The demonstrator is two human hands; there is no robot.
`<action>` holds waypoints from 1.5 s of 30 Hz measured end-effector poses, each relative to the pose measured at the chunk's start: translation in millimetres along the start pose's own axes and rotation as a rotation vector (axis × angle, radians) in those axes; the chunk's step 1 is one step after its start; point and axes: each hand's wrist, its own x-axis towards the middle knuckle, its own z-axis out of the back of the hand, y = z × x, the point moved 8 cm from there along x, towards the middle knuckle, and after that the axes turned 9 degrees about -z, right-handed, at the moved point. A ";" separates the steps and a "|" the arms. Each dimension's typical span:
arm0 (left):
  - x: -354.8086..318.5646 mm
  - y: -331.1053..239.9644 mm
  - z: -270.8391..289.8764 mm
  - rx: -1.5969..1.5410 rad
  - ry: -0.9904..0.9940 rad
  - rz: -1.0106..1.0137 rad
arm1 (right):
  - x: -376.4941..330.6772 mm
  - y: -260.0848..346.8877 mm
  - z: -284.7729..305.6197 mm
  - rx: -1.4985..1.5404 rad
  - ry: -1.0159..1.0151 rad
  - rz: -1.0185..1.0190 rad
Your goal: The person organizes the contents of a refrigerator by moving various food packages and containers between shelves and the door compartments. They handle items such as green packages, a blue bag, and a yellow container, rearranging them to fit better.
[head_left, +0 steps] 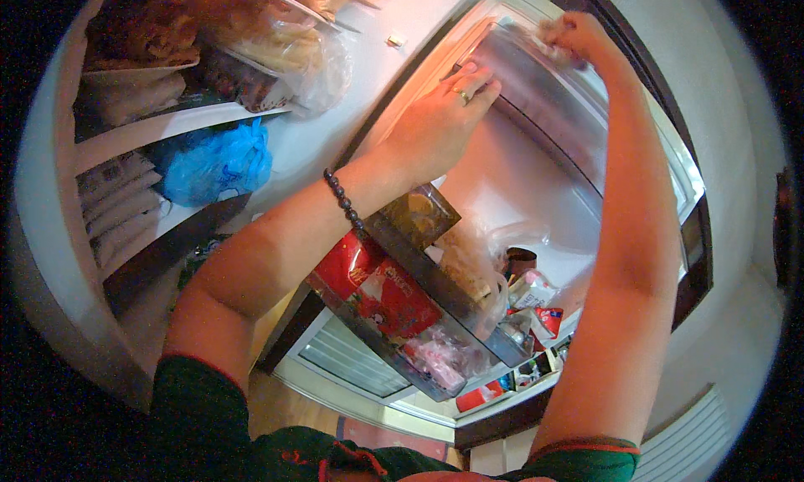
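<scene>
My left hand (456,105), with a ring and a dark beaded bracelet (342,199) on the wrist, rests its stretched fingers at the near end of a translucent door shelf (544,134). The thumb is hidden. My right hand (578,36) is higher and farther right, at the top of the open refrigerator door. Its fingers are closed around a crumpled pale cloth (548,34), pressed near the door's upper edge.
Lower door bins hold red packets (389,298), an amber box (419,214) and pink-white bagged items (440,356). At the left, refrigerator shelves (176,130) carry bagged food and a blue plastic bag (219,164). A dark-edged lower door compartment (502,419) stands open below.
</scene>
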 end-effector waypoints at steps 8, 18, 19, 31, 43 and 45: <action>-6.0 10.9 10.0 0.052 -0.068 -0.061 | -66.0 -27.9 60.6 -0.588 -0.489 -0.160; -45.4 83.8 -44.7 -0.043 0.307 0.467 | 62.5 52.1 -47.9 -0.070 -0.066 0.267; -45.0 91.3 -41.7 0.004 0.341 0.471 | 62.5 63.5 -52.2 -0.165 -0.051 0.302; -43.5 100.5 -44.5 0.032 0.457 0.433 | -183.0 -181.5 84.6 -0.679 0.058 -0.152; -36.6 89.4 -53.5 0.035 0.485 0.438 | -31.0 10.7 2.4 -0.037 -0.203 0.321; -44.1 101.3 -43.1 0.069 0.478 0.438 | -53.2 12.1 13.2 -0.263 -0.210 0.406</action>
